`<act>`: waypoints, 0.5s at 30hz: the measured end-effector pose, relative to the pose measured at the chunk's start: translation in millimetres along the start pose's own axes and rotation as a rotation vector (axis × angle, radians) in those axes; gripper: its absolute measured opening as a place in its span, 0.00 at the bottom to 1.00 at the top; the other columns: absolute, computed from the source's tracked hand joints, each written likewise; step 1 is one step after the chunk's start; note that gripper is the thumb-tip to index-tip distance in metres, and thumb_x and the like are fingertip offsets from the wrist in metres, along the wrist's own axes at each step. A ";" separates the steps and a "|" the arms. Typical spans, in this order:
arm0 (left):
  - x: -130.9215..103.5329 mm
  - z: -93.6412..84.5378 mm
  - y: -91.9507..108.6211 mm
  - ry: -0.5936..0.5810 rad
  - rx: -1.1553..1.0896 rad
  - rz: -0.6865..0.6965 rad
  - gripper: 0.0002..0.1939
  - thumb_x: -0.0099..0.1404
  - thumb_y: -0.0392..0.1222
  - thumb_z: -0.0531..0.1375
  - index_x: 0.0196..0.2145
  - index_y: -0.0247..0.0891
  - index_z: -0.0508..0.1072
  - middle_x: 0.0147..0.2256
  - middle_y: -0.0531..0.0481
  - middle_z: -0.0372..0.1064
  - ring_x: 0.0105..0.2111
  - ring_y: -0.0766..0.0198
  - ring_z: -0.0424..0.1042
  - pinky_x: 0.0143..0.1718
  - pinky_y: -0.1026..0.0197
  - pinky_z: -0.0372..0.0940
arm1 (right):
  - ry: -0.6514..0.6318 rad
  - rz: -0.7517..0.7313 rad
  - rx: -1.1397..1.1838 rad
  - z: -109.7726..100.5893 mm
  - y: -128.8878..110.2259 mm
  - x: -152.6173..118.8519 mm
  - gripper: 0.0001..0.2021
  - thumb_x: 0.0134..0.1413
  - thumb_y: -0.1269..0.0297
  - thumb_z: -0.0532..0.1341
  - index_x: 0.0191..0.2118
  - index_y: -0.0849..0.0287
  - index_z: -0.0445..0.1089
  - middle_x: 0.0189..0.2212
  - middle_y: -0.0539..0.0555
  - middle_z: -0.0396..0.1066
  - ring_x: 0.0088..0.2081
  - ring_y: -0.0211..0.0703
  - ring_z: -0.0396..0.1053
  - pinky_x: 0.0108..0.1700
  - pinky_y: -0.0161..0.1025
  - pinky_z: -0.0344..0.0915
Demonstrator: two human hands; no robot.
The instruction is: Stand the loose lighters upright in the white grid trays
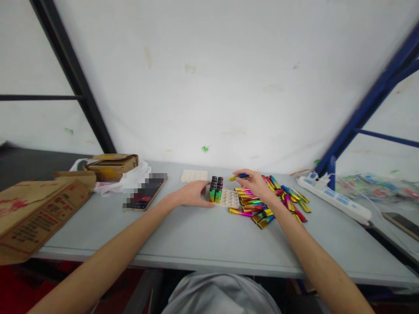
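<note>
Several shiny lighters (215, 190) stand upright in two rows at the left end of a white tray with round holes (231, 199). My left hand (193, 194) curves round that end, its thumb in front and fingers behind, steadying the tray. Between the thumb and fingers of my right hand (253, 181) is a yellow-and-blue lighter (238, 177), tilted nearly flat above the tray's far right side. Beneath and around my right forearm lies a loose pile of multicoloured metallic lighters (258, 209), partly hidden by it.
Another white tray (194, 175) lies near the wall. To the left are a phone (146, 192), a white plastic bag (135, 176), a small cardboard box (113, 168) and a larger carton (42, 209). A white power strip (335, 198) and blue frame (376, 91) border the right.
</note>
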State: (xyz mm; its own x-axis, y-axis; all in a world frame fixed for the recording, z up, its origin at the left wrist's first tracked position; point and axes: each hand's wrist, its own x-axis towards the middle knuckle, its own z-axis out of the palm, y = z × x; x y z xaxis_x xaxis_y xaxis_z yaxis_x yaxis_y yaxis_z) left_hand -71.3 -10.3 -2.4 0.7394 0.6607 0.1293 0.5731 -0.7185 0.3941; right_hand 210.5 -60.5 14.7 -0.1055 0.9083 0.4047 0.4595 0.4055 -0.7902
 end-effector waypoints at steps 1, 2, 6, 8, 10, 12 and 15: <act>0.1 0.6 1.9 0.008 0.001 -0.006 0.35 0.51 0.69 0.65 0.45 0.38 0.71 0.37 0.46 0.72 0.34 0.54 0.70 0.35 0.57 0.63 | 0.004 0.028 0.070 3.7 2.3 -0.2 0.18 0.52 0.52 0.68 0.45 0.58 0.74 0.40 0.56 0.78 0.31 0.41 0.70 0.36 0.40 0.68; 0.5 1.9 3.7 0.020 0.006 -0.012 0.37 0.51 0.70 0.65 0.46 0.38 0.71 0.38 0.45 0.73 0.35 0.53 0.71 0.35 0.56 0.63 | 0.013 0.054 0.138 7.3 4.9 -0.2 0.20 0.48 0.53 0.69 0.44 0.58 0.73 0.37 0.55 0.77 0.30 0.41 0.70 0.36 0.40 0.68; 4.7 11.3 6.2 0.114 0.024 -0.029 0.41 0.47 0.72 0.67 0.46 0.36 0.72 0.43 0.39 0.72 0.42 0.45 0.72 0.43 0.51 0.65 | 0.025 0.130 0.287 17.0 9.3 -1.4 0.18 0.42 0.56 0.72 0.38 0.58 0.70 0.36 0.53 0.75 0.35 0.41 0.71 0.40 0.40 0.68; 6.7 15.2 5.3 0.137 0.011 -0.033 0.42 0.46 0.72 0.68 0.47 0.35 0.72 0.44 0.38 0.72 0.44 0.43 0.72 0.46 0.49 0.65 | 0.005 0.163 0.280 18.5 6.2 -3.5 0.16 0.43 0.57 0.71 0.37 0.59 0.72 0.38 0.54 0.76 0.39 0.42 0.72 0.44 0.41 0.67; 8.0 16.3 4.5 0.125 -0.011 -0.037 0.41 0.46 0.71 0.68 0.47 0.35 0.72 0.44 0.39 0.73 0.44 0.44 0.72 0.46 0.50 0.66 | -0.010 0.185 0.259 18.5 1.0 -5.7 0.15 0.46 0.57 0.70 0.39 0.60 0.75 0.40 0.55 0.77 0.41 0.43 0.71 0.45 0.41 0.67; 8.3 14.6 4.3 0.103 -0.036 -0.044 0.40 0.47 0.70 0.69 0.46 0.36 0.72 0.43 0.41 0.74 0.42 0.46 0.73 0.43 0.51 0.66 | -0.032 0.187 0.253 17.8 -3.7 -7.0 0.15 0.50 0.56 0.68 0.41 0.60 0.77 0.42 0.56 0.77 0.41 0.43 0.71 0.45 0.41 0.66; 7.6 10.0 5.0 0.077 -0.080 -0.039 0.39 0.47 0.69 0.69 0.46 0.36 0.73 0.42 0.43 0.75 0.40 0.48 0.74 0.41 0.53 0.66 | -0.039 0.196 0.272 17.4 -6.2 -7.0 0.18 0.51 0.53 0.67 0.45 0.59 0.75 0.39 0.55 0.78 0.38 0.43 0.72 0.41 0.40 0.66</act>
State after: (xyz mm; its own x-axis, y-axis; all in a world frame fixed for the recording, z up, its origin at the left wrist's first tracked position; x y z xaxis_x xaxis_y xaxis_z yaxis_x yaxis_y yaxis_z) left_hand -59.3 -11.0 -8.6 0.6862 0.7045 0.1810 0.5682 -0.6746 0.4713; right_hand 193.1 -67.6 8.8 -0.0745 0.9728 0.2193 0.2231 0.2306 -0.9471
